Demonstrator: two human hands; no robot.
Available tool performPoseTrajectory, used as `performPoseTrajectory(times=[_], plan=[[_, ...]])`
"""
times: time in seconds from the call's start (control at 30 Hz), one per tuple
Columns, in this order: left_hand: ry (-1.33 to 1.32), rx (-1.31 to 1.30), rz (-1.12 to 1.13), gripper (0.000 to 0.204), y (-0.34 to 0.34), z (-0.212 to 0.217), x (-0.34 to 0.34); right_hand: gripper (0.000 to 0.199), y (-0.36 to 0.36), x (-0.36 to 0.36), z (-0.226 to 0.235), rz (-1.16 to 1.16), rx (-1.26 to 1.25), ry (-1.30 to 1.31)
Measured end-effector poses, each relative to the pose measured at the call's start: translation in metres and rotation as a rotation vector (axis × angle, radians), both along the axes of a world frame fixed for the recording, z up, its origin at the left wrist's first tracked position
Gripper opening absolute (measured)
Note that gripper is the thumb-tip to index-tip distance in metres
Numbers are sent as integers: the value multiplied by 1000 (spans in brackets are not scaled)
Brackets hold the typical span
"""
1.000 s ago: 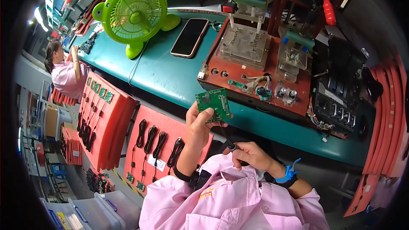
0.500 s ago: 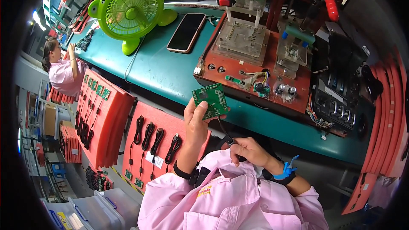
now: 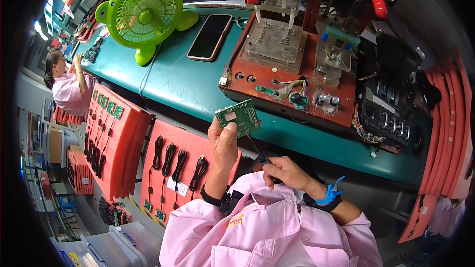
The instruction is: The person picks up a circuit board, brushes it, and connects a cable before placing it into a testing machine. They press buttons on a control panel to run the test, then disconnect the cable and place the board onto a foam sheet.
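Taking the test fixture [image 3: 292, 69] on the workbench [image 3: 183, 84] as landmark — a phone [image 3: 209, 37] lies just left of it, a desk fan [image 3: 143, 12] farther left, a circuit board [image 3: 238, 117] before it — trays of cables [image 3: 178, 168] below-left.

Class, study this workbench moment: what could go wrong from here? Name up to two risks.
The left hand pinches the green circuit board by one edge in the air, so it might slip. The thin black cable running down to the right hand could tug the board or snag.
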State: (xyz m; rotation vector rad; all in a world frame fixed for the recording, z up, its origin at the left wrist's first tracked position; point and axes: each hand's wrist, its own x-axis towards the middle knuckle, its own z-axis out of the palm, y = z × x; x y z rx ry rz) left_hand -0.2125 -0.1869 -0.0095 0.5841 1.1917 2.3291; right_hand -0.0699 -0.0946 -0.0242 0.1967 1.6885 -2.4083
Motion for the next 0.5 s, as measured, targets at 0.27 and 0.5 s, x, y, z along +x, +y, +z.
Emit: performPoseTrajectory(times=[0.27, 0.5], plan=[[-28, 54, -28, 28, -1, -2, -1, 34, -5, -1, 3, -28, -20, -17], [-50, 56, -32, 26, 1, 4, 1, 35, -6, -2, 1, -32, -35, -18]])
